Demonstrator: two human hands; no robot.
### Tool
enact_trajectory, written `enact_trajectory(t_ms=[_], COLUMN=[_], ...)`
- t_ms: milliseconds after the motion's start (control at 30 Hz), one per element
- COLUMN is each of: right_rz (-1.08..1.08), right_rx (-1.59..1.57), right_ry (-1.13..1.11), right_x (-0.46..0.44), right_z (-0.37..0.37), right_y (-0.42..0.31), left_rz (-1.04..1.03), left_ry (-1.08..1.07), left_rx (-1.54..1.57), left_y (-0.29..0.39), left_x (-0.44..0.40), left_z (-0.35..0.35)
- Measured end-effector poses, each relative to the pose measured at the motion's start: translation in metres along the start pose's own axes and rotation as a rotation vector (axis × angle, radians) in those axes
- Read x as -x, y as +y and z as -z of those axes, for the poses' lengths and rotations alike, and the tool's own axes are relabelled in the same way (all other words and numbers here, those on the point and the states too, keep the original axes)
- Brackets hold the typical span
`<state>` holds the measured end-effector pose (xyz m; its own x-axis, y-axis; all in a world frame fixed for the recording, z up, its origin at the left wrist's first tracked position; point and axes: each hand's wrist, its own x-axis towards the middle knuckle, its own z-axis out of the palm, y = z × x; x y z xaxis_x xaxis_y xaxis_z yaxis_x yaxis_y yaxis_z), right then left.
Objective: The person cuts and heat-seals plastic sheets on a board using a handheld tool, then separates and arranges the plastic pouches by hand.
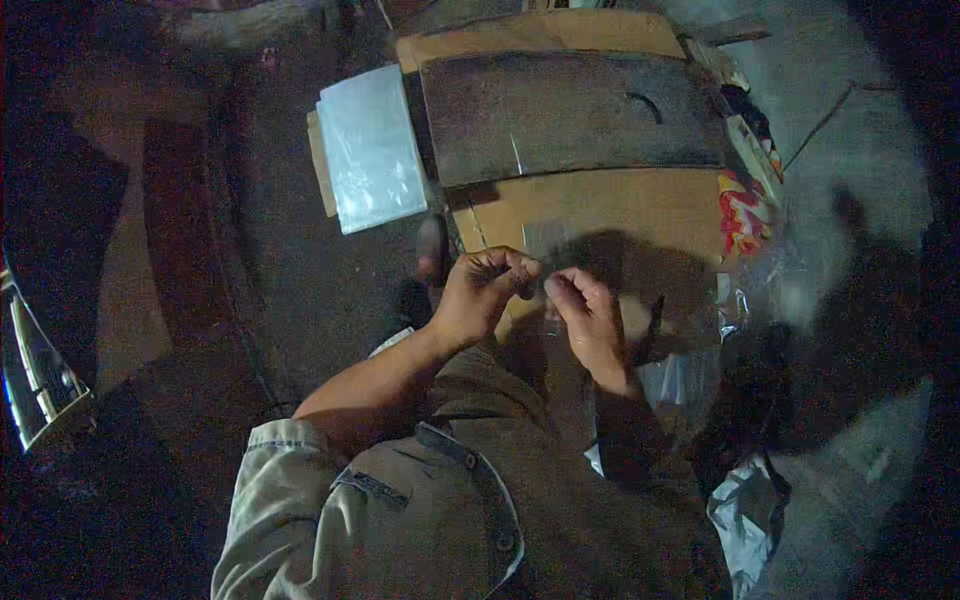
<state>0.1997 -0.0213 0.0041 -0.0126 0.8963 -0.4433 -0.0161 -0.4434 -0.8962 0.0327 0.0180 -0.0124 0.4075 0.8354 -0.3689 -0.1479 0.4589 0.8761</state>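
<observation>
My left hand (480,295) and my right hand (592,322) come together in front of my body, above the near edge of a brown cardboard sheet (640,210). On both hands the thumb and fingers are pinched closed, with the fingertips almost touching. Whatever lies between them is too small and dim to make out. A small clear plastic piece (546,236) shows just beyond the fingertips; I cannot tell whether the hands touch it.
A stack of clear plastic bags (370,150) lies to the left. Across the cardboard is a dark flat board (540,120) with a curved black strip (648,104) on it. Red and yellow packaging (745,215) sits at the right edge. A crumpled white bag (745,525) lies lower right.
</observation>
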Motion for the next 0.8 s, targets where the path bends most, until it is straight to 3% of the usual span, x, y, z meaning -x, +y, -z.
enact_trajectory(t_ms=[167,300,400,500,567,633,800], right_rz=[0.036,-0.042,-0.04,0.012,-0.008,0.159,0.099], right_rx=[-0.051,-0.006,-0.031,-0.046,-0.028,-0.021,0.026], right_ry=[0.013,0.029,0.06,0.063,0.055,0.055,0.031], right_x=[-0.011,-0.028,-0.047,-0.068,-0.082,-0.094,-0.109], right_z=[0.001,0.002,0.007,0.005,0.005,0.007,0.011], right_y=[0.006,-0.003,0.004,-0.002,-0.004,0.003,0.005], left_rz=[0.035,-0.049,-0.09,-0.165,-0.143,-0.317,-0.261], left_ry=[0.087,0.173,0.35,0.413,0.381,0.222,0.089], left_rx=[-0.007,0.128,-0.258,-0.404,-0.378,-0.821,-1.118], left_y=[0.004,0.0,0.003,0.009,0.004,0.013,0.015], left_x=[-0.01,-0.021,-0.02,-0.01,-0.005,-0.003,-0.012], left_z=[0.0,0.009,0.017,0.014,0.013,0.013,-0.006])
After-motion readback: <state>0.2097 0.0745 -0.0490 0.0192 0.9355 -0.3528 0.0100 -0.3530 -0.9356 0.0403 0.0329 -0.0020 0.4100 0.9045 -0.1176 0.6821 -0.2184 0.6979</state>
